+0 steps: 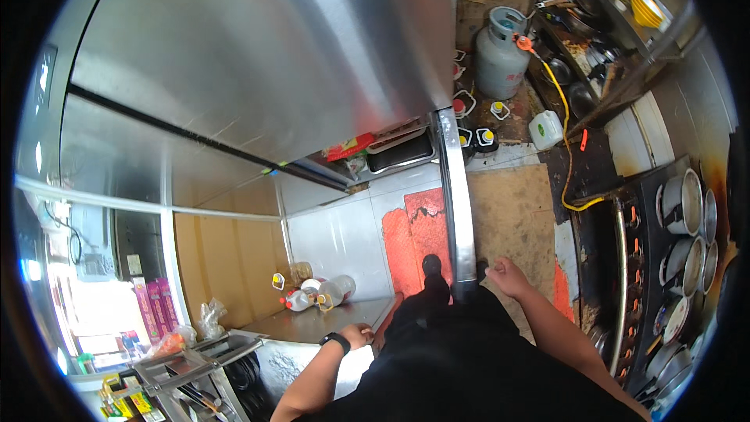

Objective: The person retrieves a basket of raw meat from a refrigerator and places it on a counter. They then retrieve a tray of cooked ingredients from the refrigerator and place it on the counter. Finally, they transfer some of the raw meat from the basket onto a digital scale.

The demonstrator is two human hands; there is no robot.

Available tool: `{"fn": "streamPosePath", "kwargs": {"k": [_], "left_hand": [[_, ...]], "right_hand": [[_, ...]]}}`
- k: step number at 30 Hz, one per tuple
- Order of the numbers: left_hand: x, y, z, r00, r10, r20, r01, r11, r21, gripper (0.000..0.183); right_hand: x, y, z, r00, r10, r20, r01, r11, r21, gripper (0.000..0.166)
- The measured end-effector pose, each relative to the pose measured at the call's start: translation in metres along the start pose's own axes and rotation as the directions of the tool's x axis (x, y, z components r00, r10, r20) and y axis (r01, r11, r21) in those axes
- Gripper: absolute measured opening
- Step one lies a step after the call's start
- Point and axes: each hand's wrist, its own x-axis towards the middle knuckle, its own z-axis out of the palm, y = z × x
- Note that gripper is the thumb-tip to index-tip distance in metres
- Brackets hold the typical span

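My left hand (356, 336), with a black band on the wrist, hangs beside the front edge of a low stainless steel counter (293, 326). Its fingers are bent and partly hidden; no held object shows. My right hand (507, 276) hangs over a worn board or cardboard mat (515, 205), fingers loosely curled, nothing visible in it. Between the hands, a narrow steel door (460, 187) with a dark gasket stands out edge-on from a tall stainless steel refrigerator (263, 41). Inside the low opening are a dark tray (401, 151) and a red packet (350, 147).
A gas cylinder (503, 58) with a yellow hose (563, 111) stands at the back among oil jugs (485, 138). On the right, a stove (636, 269) holds several pots (682, 202). Plastic bottles (337, 292) lie left. A metal rack (199, 360) stands lower left.
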Motion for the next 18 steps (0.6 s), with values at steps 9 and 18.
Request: {"fn": "streamPosePath", "kwargs": {"k": [9,18], "left_hand": [[0.021,-0.038,-0.129,0.995,-0.079,-0.063,0.043,0.898,-0.438,0.033],[0.149,0.144,-0.335,0.977,0.211,-0.024,-0.2,0.95,0.238,0.023]], "right_hand": [[0.03,-0.013,-0.119,0.902,0.04,-0.431,-0.198,0.924,-0.328,0.057],[0.052,-0.028,-0.1,0.44,-0.033,-0.897,-0.433,0.868,-0.244,0.074]]}}
